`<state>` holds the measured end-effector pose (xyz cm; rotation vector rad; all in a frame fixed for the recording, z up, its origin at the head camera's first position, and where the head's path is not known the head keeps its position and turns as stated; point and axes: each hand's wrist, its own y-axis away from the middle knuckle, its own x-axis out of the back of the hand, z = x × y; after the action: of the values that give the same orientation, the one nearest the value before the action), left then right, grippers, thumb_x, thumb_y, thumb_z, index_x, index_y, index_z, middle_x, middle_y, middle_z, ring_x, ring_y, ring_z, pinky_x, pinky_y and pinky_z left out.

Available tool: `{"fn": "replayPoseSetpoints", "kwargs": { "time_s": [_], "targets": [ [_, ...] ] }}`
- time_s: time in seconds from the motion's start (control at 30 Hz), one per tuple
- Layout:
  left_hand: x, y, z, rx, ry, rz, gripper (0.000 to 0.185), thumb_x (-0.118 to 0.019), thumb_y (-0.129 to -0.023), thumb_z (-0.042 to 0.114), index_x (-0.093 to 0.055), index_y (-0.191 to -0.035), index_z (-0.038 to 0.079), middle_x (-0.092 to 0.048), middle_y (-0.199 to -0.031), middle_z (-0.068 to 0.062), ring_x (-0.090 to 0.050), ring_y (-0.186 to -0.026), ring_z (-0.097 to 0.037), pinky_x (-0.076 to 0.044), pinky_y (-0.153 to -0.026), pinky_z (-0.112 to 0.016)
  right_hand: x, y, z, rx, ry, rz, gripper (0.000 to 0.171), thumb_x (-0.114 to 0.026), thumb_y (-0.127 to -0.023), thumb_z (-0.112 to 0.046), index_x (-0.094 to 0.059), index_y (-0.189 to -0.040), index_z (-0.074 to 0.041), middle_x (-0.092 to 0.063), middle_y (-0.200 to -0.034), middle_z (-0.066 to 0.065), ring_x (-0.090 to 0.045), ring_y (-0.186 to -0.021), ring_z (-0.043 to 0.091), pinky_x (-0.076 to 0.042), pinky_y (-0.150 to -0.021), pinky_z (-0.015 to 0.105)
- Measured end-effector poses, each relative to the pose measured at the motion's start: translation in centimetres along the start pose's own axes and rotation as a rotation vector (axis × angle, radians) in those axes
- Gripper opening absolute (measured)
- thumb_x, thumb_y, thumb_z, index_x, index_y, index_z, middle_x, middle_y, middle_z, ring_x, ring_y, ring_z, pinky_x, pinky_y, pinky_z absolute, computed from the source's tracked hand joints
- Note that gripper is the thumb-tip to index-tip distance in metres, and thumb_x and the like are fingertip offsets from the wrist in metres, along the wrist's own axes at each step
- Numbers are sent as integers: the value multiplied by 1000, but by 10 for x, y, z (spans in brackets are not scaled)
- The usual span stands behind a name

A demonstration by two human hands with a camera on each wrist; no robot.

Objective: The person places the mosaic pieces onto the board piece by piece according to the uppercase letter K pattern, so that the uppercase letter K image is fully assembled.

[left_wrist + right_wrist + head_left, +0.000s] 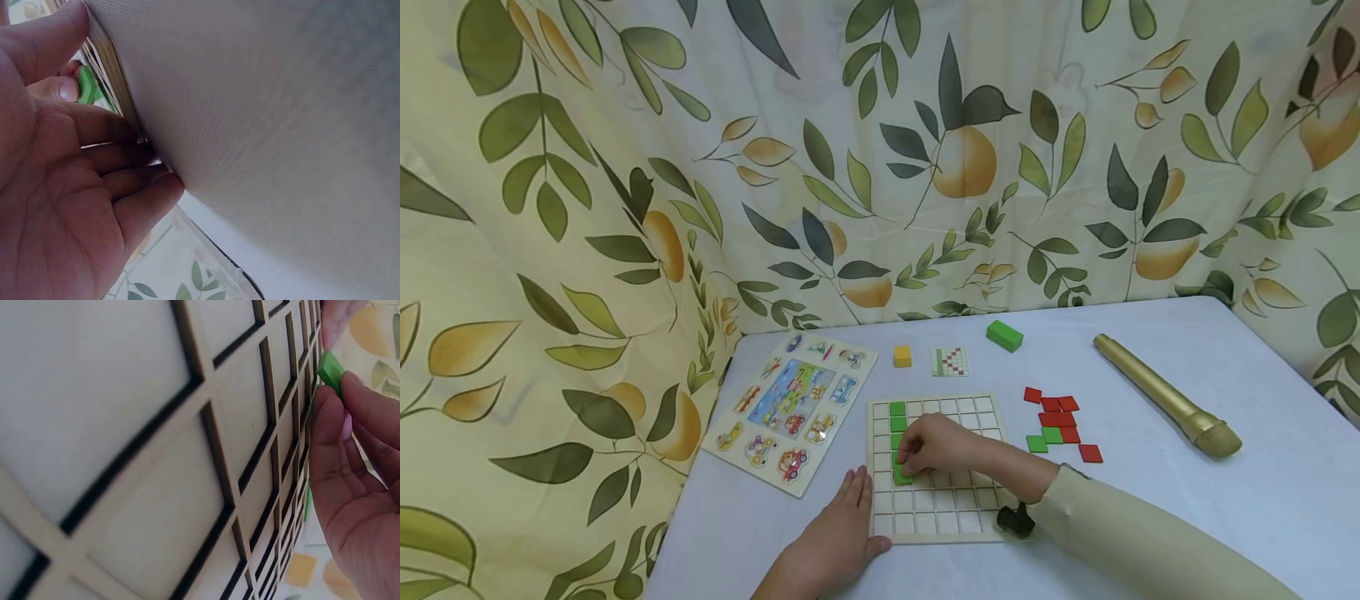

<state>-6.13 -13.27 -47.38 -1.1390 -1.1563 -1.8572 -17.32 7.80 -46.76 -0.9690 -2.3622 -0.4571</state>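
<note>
green tile (pixel 330 370), clamped in the right hand's (pixel 936 446) fingers, tilts with its free edge toward the left hand (pixel 844 518).

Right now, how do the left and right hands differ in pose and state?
The right hand pinches a green tile, while the left hand holds none and has its fingers extended. The right hand is over the grid board; the left hand rests at its left edge, thumb near the bottom corner. Both hands are bare.
</note>
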Motion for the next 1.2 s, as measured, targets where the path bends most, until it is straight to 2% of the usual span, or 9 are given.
{"fn": "replayPoseSetpoints", "kwargs": {
  "time_s": [0.3, 0.73, 0.87, 1.03, 1.2],
  "targets": [
    [1, 0, 1, 6, -2, -5, 88, -62, -95, 53, -33, -153, -7, -24, -163, -22, -21, -150, -36, -30, -117, -46, -6, 0, -2, -19, 30, -9, 8, -83, -84, -10, -76, -84, -13, -67, -74, -10, -61, -68, 8, -53, -62, 24],
    [1, 1, 0, 2, -2, 7, 88, -62, -95, 52, -32, -153, -7, -24, -162, -23, -21, -150, -37, -30, -117, -46, -15, 2, -6, 29, 139, 20, 17, -81, -85, -8, -71, -74, -18, -64, -70, -13, -56, -68, 5, -50, -66, 24],
    [1, 1, 0, 1, -7, 2, 88, -61, -96, 52, -32, -153, -7, -24, -162, -23, -21, -150, -37, -30, -117, -46, -14, 2, -7, 37, 150, 20, 13, -81, -85, -10, -73, -77, -16, -64, -71, -14, -56, -69, 4, -50, -66, 24],
    [3, 1, 1, 4, -7, -12, 89, -60, -96, 53, -30, -154, -7, -23, -163, -22, -20, -151, -36, -30, -117, -46, -6, 7, -4, 28, 118, 29, 5, -79, -87, -12, -77, -86, -16, -67, -78, -15, -59, -74, 5, -52, -71, 24],
    [4, 2, 1, 12, -3, -16, 89, -61, -95, 53, -30, -154, -6, -23, -163, -21, -19, -151, -36, -30, -117, -46, 15, 16, 2, -11, 102, 84, 3, -78, -89, -13, -78, -91, -13, -69, -83, -12, -59, -79, 11, -52, -74, 30]
  ]
}}
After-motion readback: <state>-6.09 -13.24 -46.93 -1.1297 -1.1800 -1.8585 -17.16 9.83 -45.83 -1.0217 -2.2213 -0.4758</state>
